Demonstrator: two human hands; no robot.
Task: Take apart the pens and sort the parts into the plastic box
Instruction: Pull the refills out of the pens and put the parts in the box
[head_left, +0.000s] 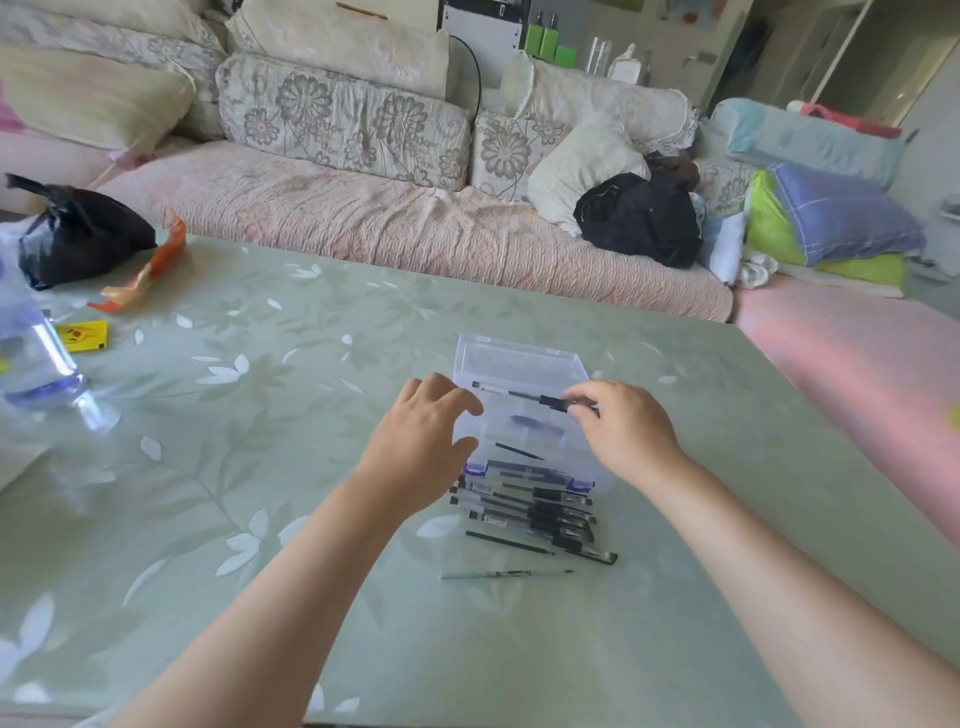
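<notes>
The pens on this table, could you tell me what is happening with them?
A person's right hand pinches a pen by its black end over the open plastic box; the left hand is open at the box's left side. More pens and a loose refill lie on the table before it.

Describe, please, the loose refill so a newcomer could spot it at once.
On the green table stands a clear box with pens piled at its near side. Nearer still lies the refill: thin, bare, alone, apart from the pile.
</notes>
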